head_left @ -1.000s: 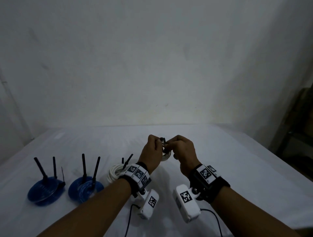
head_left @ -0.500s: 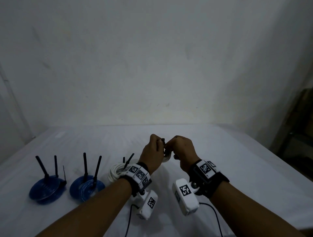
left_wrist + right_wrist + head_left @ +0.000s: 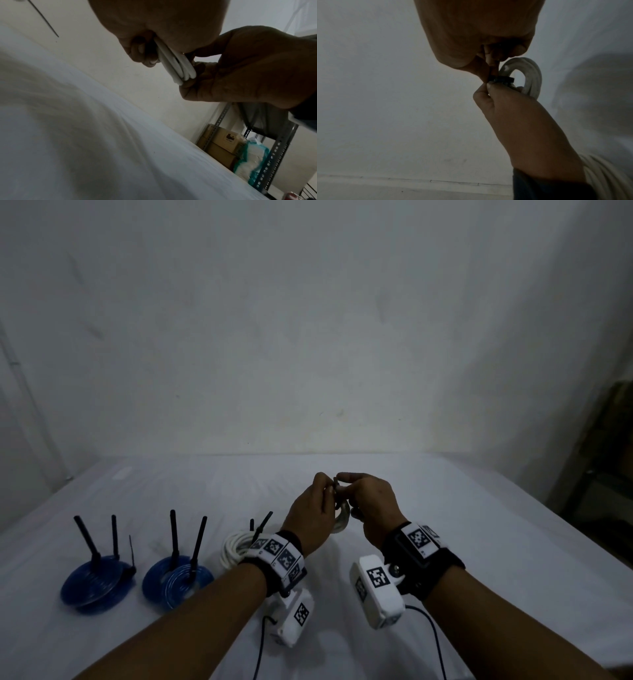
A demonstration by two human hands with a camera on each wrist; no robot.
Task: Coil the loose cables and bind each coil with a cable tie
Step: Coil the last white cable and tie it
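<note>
Now both hands raised above white surface, close together. Left hand grip curled round small white cable coil, strands bunched between fingers. Right hand grip pinches black cable tie looped round same coil. Two blue coils and larger white coil, black ties upright, lie on surface at left.

Both forearms reach in from the bottom edge toward twelve o'clock, each wrist strapped with a tagged band and a white camera; the left hand sits at nine o'clock of the right hand, knuckles almost touching, raised off the surface; both sets of fingers are curled, fingertips pinching together at the top.
</note>
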